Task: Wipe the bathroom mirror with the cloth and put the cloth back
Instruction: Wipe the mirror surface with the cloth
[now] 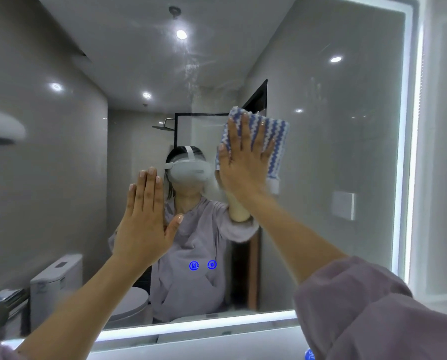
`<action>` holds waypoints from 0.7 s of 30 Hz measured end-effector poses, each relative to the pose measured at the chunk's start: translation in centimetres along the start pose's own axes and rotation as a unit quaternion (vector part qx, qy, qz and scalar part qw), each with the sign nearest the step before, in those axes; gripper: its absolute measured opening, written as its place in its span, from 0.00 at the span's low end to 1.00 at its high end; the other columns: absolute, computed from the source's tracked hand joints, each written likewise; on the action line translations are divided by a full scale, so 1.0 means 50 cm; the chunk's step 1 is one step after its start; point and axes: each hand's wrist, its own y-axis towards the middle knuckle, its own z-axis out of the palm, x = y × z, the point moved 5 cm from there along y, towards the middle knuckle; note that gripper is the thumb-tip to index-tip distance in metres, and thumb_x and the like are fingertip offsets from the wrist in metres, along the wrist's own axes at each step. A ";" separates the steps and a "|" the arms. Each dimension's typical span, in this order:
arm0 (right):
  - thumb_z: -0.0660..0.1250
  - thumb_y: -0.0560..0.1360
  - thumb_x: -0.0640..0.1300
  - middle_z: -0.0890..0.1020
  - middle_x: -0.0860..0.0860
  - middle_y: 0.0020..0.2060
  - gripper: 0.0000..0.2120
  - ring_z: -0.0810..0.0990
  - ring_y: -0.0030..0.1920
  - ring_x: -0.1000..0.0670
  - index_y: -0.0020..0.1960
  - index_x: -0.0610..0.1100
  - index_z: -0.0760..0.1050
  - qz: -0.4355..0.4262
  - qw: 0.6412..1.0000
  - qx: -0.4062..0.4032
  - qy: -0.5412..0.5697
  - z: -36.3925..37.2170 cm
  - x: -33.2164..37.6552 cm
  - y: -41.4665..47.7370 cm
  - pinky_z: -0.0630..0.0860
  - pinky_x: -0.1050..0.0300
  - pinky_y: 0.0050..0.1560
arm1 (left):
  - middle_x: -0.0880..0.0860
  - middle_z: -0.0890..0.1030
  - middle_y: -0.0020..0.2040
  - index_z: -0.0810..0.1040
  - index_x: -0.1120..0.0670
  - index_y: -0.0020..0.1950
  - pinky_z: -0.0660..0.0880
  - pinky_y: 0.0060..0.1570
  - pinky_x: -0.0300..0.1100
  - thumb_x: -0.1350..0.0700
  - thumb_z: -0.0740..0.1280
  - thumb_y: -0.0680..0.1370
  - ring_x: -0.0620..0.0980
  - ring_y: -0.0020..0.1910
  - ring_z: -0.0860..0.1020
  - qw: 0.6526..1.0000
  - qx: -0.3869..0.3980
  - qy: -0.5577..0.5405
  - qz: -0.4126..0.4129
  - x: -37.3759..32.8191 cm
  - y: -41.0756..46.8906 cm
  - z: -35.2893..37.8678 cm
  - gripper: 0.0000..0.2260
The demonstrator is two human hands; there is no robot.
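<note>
Cloth [274, 141], blue-and-white striped, pinned flat under right hand [245, 162], fingers straight, on mirror [347, 152]. Left hand [145, 222] flat, holding nothing. Streaks above fingertips; wiping looks midway, cloth's return pending.

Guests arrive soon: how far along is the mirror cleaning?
Mid-wipe. The right hand presses the cloth flat on the mirror; the left hand is raised, open. Smears show near the top; nothing looks finished. Left: the rest of the glass, then putting the cloth back.

Glossy grey walls [48, 178] fill the left, round recessed ceiling lights [181, 34] glow top centre, and a white toilet [56, 278] sits lower left.
</note>
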 end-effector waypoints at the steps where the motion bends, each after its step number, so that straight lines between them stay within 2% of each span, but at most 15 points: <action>1: 0.41 0.82 0.56 0.44 0.45 0.79 0.29 0.40 0.78 0.39 0.79 0.46 0.43 -0.011 1.000 0.001 -0.002 0.000 0.015 0.002 0.36 0.38 0.74 | 0.64 0.47 0.78 0.47 0.67 0.77 0.47 0.76 0.55 0.38 0.41 0.80 0.60 0.78 0.47 1.000 -0.002 0.000 0.000 0.000 0.000 0.000 0.37; 4: 0.41 0.82 0.56 0.42 0.47 0.79 0.28 0.38 0.77 0.40 0.79 0.48 0.40 -0.038 0.999 0.020 -0.005 0.006 0.052 0.006 0.38 0.35 0.74 | 0.64 0.48 0.78 0.48 0.67 0.76 0.48 0.76 0.56 0.38 0.41 0.80 0.61 0.78 0.47 1.000 -0.003 0.001 0.001 -0.001 -0.001 -0.001 0.37; 11: 0.43 0.83 0.56 0.41 0.51 0.79 0.27 0.36 0.78 0.45 0.79 0.52 0.40 -0.136 0.989 0.059 0.005 0.012 0.150 0.024 0.32 0.38 0.73 | 0.64 0.47 0.78 0.48 0.67 0.76 0.46 0.77 0.54 0.37 0.39 0.80 0.60 0.78 0.47 1.000 -0.004 0.010 -0.001 -0.003 -0.001 -0.003 0.37; 21: 0.43 0.83 0.57 0.43 0.53 0.79 0.26 0.37 0.78 0.45 0.79 0.55 0.42 -0.184 0.982 0.044 -0.002 0.009 0.125 0.038 0.37 0.41 0.76 | 0.63 0.46 0.79 0.47 0.66 0.77 0.44 0.77 0.52 0.37 0.41 0.80 0.59 0.78 0.46 0.999 -0.020 0.040 0.011 0.005 0.000 0.005 0.37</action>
